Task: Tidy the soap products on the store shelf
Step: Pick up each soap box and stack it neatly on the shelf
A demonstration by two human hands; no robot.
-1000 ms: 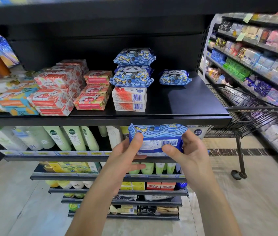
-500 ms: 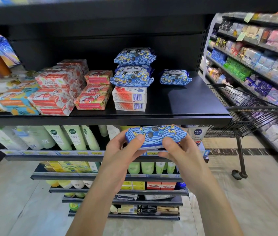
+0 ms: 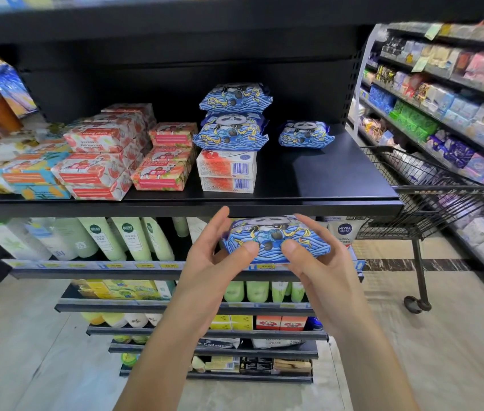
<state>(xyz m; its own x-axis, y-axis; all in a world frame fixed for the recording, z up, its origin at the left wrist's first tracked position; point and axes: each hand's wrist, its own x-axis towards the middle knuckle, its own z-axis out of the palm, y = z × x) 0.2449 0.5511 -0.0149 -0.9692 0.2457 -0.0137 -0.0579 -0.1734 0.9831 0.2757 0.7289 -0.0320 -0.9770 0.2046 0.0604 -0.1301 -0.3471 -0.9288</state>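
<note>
Black shelf (image 3: 338,185): your landmark. Toward its back, a stack of two panda packs (image 3: 231,120) sits on two white boxes (image 3: 227,172). A lone panda pack (image 3: 306,134) lies just right of that stack, with bare shelf in front of it.

Held panda soap pack (image 3: 276,241): in the air just below the shelf's front edge, lying flat, printed face toward you. It does not touch the shelf.

Your left hand (image 3: 205,262) and right hand (image 3: 320,268) both hold it, one at each end. The thumbs press the front face and the fingers reach round the far side.

Handling, as a judgement: it looks light, probably a firm bar inside loose glossy film. The film may slide under your thumbs, and the crimped end flaps would crumple. Grip across the solid body at the short ends, not by the flaps. It should stack flat, but a slick wrapper on another slick wrapper could slip.
</note>
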